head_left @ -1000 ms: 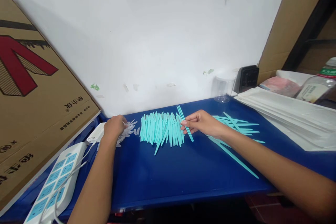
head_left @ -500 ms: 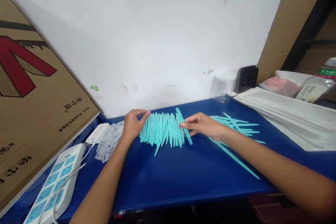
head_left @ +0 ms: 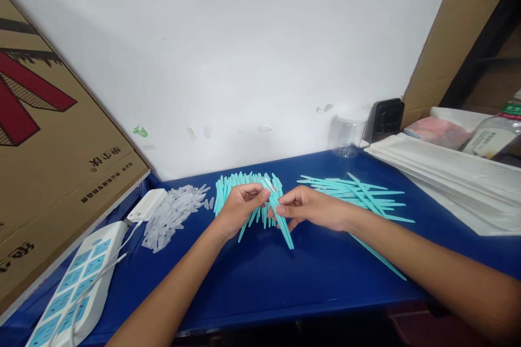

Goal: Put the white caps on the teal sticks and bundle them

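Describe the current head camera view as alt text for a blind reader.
A person's left hand and right hand hold slim turquoise sticks before a row of similar sticks on a shiny blue table. Small translucent slivers lie at left, a loose pile of turquoise sticks at right.

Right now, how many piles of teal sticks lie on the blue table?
2: a middle pile, partly hidden behind the left hand, and a right pile, partly hidden behind the right hand and its arm. The held sticks are not counted.
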Demonstrator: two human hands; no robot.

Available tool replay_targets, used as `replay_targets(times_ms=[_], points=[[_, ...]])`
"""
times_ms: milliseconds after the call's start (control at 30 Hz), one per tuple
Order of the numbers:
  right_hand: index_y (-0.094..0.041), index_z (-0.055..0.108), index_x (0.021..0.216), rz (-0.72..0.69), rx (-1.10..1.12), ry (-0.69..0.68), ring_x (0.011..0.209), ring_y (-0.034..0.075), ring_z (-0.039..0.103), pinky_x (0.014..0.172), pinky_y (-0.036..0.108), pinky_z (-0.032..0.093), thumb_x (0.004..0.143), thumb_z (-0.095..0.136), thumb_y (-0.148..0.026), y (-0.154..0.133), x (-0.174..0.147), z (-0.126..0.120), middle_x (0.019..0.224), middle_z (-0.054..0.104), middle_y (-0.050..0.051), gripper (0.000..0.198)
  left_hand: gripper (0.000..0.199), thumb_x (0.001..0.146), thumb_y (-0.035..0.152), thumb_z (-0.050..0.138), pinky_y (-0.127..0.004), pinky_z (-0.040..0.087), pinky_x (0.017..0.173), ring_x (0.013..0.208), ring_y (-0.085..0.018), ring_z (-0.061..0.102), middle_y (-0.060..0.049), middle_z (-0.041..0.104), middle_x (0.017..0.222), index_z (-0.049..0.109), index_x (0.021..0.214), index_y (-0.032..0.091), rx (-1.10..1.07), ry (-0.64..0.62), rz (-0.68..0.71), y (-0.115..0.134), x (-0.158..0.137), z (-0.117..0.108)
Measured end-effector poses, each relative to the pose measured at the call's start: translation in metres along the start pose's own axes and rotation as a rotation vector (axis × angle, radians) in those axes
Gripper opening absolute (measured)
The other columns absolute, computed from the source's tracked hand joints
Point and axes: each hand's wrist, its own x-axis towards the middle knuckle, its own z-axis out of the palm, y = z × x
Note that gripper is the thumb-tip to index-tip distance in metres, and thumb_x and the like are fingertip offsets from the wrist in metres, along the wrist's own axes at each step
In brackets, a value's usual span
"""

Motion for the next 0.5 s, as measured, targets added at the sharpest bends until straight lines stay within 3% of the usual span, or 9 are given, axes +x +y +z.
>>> replay_targets(times_ms=[133,233,300,500], points=[[-0.014,0.075,0.090,-0.035,-0.049,0.038,0.090,0.019,0.064,0.079,0.035,0.062,0.082,0.076,-0.053,0.001,0.001,0.003,0.089,0.067,0.004,0.040,0.034,0.088,0.049,0.070,-0.028,0.047,0.073,0.070,-0.015,0.061,-0.001,0.062,0.072,0.069,0.079,0.016,0.015,0.009,0.000,0.001,0.001,0.001],[-0.015,0.064,0.072,-0.086,-0.141,0.140,0.066,0.012,0.055,0.069,0.033,0.062,0.082,0.076,-0.053,0.007,0.003,0.005,0.064,0.047,-0.004,0.041,0.034,0.084,0.048,0.074,-0.028,0.048,0.073,0.072,-0.016,0.060,-0.001,0.062,0.074,0.070,0.080,0.015,0.013,0.041,0.013,-0.001,0.001,0.002],[-0.016,0.058,0.070,-0.109,-0.180,0.205,0.057,0.010,0.048,0.063,0.032,0.062,0.081,0.076,-0.053,0.011,0.006,0.006,0.059,0.039,-0.007,0.043,0.034,0.084,0.049,0.075,-0.027,0.047,0.073,0.075,-0.015,0.059,-0.001,0.063,0.076,0.071,0.081,0.015,0.040,0.077,0.027,-0.003,0.002,0.002],[-0.016,0.059,0.071,-0.113,-0.197,0.290,0.056,0.011,0.052,0.057,0.028,0.058,0.077,0.079,-0.053,0.014,0.009,0.004,0.060,0.049,-0.005,0.042,0.036,0.086,0.051,0.071,-0.028,0.048,0.071,0.078,-0.018,0.063,-0.004,0.071,0.081,0.075,0.086,0.015,0.194,0.167,0.066,-0.015,0.005,0.000]])
